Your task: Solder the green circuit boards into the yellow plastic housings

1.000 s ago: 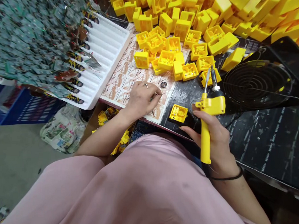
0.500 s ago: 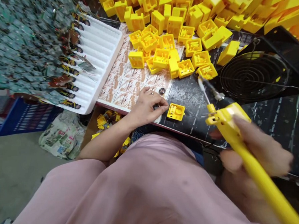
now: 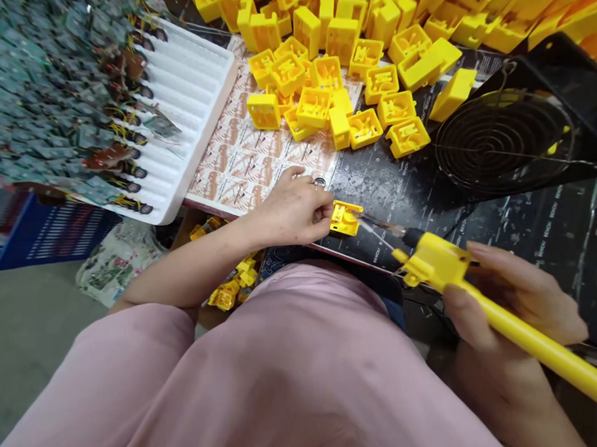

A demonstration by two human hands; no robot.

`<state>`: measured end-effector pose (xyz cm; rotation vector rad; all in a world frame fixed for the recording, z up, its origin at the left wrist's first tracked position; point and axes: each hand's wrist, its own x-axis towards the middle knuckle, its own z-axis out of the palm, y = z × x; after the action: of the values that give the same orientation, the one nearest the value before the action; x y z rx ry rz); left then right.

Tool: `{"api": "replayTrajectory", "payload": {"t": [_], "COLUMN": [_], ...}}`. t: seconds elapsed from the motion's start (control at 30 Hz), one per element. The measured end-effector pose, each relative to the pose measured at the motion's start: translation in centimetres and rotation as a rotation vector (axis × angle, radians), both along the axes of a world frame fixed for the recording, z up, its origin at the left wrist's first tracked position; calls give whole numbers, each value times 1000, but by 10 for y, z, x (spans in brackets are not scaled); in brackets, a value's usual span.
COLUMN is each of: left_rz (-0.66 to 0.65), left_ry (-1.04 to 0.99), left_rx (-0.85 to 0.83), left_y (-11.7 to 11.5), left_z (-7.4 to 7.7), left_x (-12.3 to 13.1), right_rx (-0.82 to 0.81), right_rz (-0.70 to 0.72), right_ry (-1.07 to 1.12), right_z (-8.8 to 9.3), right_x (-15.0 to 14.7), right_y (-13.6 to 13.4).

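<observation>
My right hand (image 3: 519, 295) is wrapped round the yellow handle of a soldering gun (image 3: 439, 261) with a solder feed tube. Its dark tip and the thin feed tube point left and reach the right side of a small open yellow plastic case (image 3: 345, 220). At the left edge of that case, my left hand (image 3: 299, 209) has its fingers closed and pinches it, slightly tilted, near the table's front edge. Inside the case a round grille of holes shows. A small round black part (image 3: 319, 182) lies just behind my left knuckles, partly covered.
Many yellow cases (image 3: 315, 105) are heaped at the back. A black fan (image 3: 503, 144) stands at the right rear. On the left, a white foam tray (image 3: 206, 72) carries piled circuit boards (image 3: 50, 84) with wires. Below are a blue crate (image 3: 42, 237) and a box of yellow parts (image 3: 225, 293).
My right hand has brought the soldering gun down and left, its tip now at the case. My left fingers have closed on the case, which has tilted.
</observation>
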<state>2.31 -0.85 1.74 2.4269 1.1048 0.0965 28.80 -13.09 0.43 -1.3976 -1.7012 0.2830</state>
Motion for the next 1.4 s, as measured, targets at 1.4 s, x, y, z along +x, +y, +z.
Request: {"api": "replayTrajectory", "payload": {"t": [1.4], "left_rz": [-88], "left_ry": [161], "left_rx": [87], "left_y": [8], "left_z": [4], "left_x": [11], "right_rx": [136], "right_rz": [438], "right_ry": [-252], "right_z": [32], "right_x": [7], "right_y": [20]}}
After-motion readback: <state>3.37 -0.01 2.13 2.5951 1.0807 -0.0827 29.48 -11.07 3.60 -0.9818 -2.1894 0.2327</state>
